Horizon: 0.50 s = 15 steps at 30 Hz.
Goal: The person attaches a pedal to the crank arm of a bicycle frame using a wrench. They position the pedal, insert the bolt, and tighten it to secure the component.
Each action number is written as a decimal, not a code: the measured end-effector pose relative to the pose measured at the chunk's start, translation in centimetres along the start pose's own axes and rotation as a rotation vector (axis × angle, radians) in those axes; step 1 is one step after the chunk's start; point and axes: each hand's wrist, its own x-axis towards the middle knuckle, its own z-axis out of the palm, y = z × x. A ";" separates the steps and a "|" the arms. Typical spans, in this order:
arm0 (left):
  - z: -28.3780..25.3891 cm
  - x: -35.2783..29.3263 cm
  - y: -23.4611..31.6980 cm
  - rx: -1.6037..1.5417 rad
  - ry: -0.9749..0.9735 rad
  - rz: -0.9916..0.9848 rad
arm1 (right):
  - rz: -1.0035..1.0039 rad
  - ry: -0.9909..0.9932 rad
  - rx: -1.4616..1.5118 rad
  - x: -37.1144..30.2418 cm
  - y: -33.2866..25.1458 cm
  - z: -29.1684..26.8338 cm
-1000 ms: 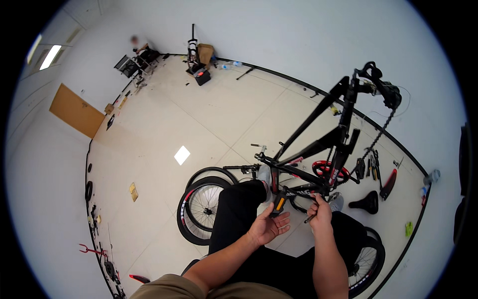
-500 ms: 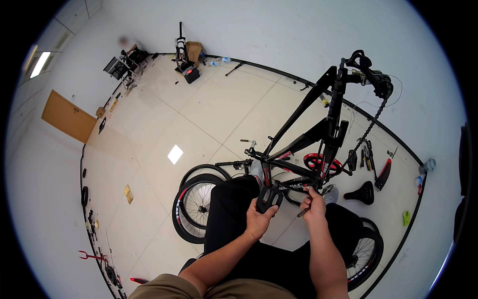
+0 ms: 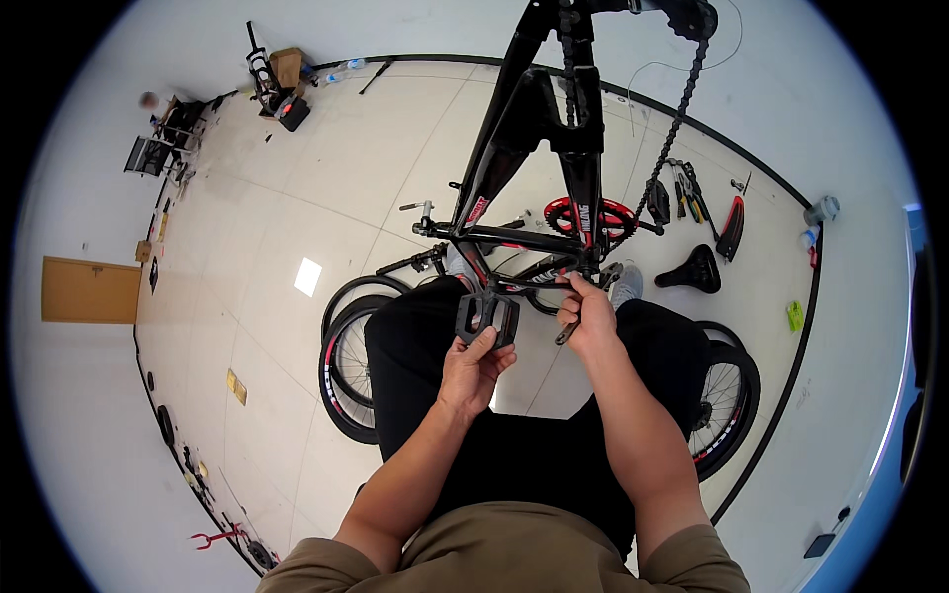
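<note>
A black bicycle frame [image 3: 539, 104] stands in front of me with a red chainring [image 3: 621, 219] and a hanging chain [image 3: 676, 124]. My left hand [image 3: 469, 378] grips a black flat pedal [image 3: 468, 321], thumb on its near side, close to the lower left of the frame. Closed around a metal wrench [image 3: 564, 334] is my right hand [image 3: 593, 318], just below the chainring. The wrench's handle end sticks out under the fingers, and its jaw end shows beside the frame tubes. Whether the jaws touch the frame I cannot tell.
Wheels lie on the floor by my left leg [image 3: 341, 376] and right leg [image 3: 730, 405]. To the right are a black saddle [image 3: 692, 272], hand tools [image 3: 689, 191] and a red-black fender [image 3: 731, 229]. A fork [image 3: 262, 74] and cardboard box [image 3: 288, 67] stand far left; a person sits beyond.
The view has shifted, so the frame sits further left and higher. My left hand has turned the pedal, showing its open cage side. The right hand keeps the wrench.
</note>
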 end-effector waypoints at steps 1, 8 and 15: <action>0.0 0.0 -0.1 0.055 0.018 0.032 | -0.008 0.002 0.005 -0.1 0.1 0.1; -0.2 0.2 -1.7 0.617 0.119 0.581 | -0.080 0.055 0.046 -0.9 0.1 1.2; 0.8 -0.6 -0.5 0.292 0.106 0.285 | -0.047 0.010 0.047 -0.4 -0.1 0.6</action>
